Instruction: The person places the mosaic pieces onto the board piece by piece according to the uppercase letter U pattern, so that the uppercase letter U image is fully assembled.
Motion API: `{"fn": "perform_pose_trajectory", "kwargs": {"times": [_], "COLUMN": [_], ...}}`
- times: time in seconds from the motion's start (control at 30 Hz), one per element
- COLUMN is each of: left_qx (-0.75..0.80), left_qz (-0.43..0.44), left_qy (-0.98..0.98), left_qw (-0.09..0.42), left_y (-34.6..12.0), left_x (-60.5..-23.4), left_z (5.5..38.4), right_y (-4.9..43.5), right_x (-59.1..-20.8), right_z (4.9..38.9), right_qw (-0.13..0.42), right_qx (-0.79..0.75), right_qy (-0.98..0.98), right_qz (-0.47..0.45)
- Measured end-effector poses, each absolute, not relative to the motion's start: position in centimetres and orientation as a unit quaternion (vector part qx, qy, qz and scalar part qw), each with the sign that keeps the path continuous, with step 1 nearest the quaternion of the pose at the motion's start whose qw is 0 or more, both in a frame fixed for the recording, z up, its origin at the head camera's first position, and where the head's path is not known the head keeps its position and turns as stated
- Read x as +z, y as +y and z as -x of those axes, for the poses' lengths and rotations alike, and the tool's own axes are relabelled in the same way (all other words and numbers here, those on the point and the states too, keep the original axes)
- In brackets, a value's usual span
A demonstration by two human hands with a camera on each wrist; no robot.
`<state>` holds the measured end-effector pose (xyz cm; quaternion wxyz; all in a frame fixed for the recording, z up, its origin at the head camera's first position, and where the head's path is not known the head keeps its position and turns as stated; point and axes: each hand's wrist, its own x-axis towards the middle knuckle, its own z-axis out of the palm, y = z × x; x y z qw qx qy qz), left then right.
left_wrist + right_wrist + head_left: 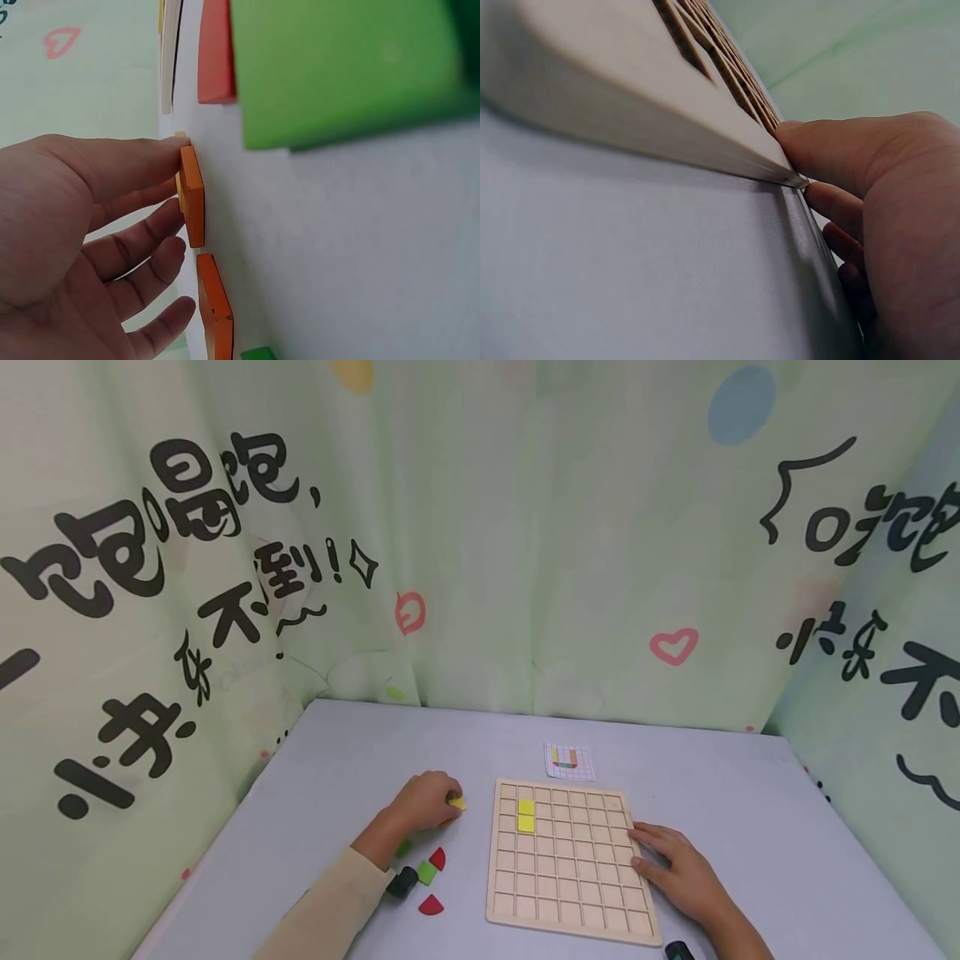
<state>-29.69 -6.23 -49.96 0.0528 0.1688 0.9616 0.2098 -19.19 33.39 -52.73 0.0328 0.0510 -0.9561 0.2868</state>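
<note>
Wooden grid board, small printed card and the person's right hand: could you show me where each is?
Wooden grid board [566, 865]: head view, a bare cell near its middle.
Small printed card [570, 761]: head view, middle of its face.
Right hand [681, 870]: head view, back of the hand.

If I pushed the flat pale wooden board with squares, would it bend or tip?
The pale wooden grid board would probably stay stiff, since its edge looks solid and straight. It likely won't tip or roll, lying flat on the pale table. The two yellow square pieces should mostly ride along, as they seem to sit in its squares.
</note>
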Motion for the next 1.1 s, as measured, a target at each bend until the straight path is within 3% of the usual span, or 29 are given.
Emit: {"fn": "perform_pose_trajectory", "kwargs": {"times": [1.1], "left_qx": [0.174], "left_qz": [-0.215], "left_qy": [0.96], "left_qw": [0.035], "left_y": [-5.32], "left_x": [-49.64], "left_z": [29.12], "right_y": [33.55], "right_x": [-52.98], "right_z": [19.35], "right_qw": [0.036], "right_qx": [0.292], "right_qy": [-0.954], "right_qz": [-0.049]}}
